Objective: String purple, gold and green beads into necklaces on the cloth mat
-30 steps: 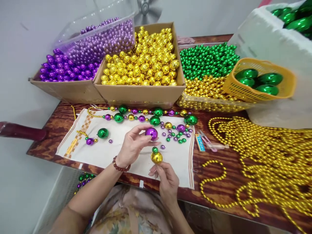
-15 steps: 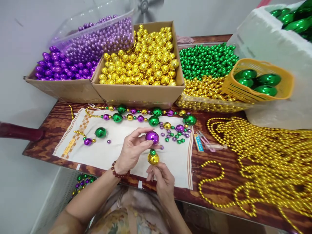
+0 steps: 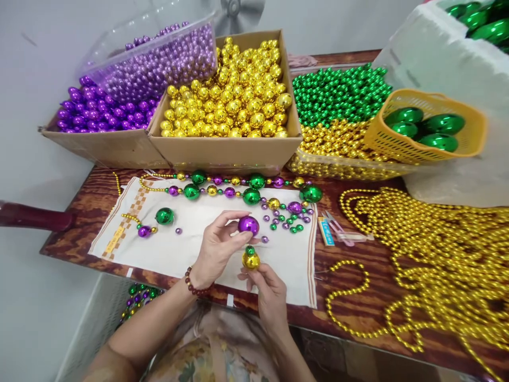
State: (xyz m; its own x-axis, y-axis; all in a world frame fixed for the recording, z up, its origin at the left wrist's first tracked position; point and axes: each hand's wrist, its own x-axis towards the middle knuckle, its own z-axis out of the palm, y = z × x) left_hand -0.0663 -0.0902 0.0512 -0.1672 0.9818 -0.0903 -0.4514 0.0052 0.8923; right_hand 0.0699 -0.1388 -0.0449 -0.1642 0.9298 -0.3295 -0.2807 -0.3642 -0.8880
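Over the white cloth [image 3: 175, 249], the left hand [image 3: 217, 249] pinches a large purple bead [image 3: 248, 225] between thumb and fingertips, its other fingers loosely curled. Just below, the right hand [image 3: 267, 289] grips a gold bead [image 3: 251, 260] in closed fingertips, with a small green bead [image 3: 250, 250] sitting on top. Over the last 1 second the purple bead has sunk slightly toward the green one, so the stringing looks mid-step; they are still apart, and any thread is too fine to see. Loose small beads [image 3: 284, 223] and a finished strand [image 3: 238, 188] lie beyond the hands, with gold strands [image 3: 437, 254] heaped to the right; nothing blocks the hands
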